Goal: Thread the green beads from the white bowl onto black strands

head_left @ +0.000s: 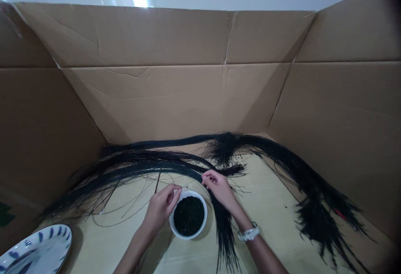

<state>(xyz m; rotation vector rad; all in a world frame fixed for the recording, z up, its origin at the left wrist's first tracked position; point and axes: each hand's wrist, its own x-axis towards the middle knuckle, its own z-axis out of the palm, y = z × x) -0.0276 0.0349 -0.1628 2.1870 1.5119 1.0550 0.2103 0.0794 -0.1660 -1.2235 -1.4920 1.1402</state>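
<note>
A small white bowl [204,220] filled with dark, crumbly bits stands on the table. My left hand [161,207] is at the bowl's upper left rim, thumb and forefinger pinched together; anything between them is too fine to see. Just past the bowl's upper right side, my right hand [218,187] is closed in a pinch over a bundle of long black hair-like strands [224,234]. What its fingertips hold, if anything, I cannot make out. That bundle curves from the far left, passes beneath my right hand and drops to the right of the bowl.
More black strands [278,150] arc along the back and down the right side, ending in bushy tufts. A white plate with blue marks [64,240] sits at the lower left. Cardboard walls [163,98] enclose the table [266,224] at the back and both sides.
</note>
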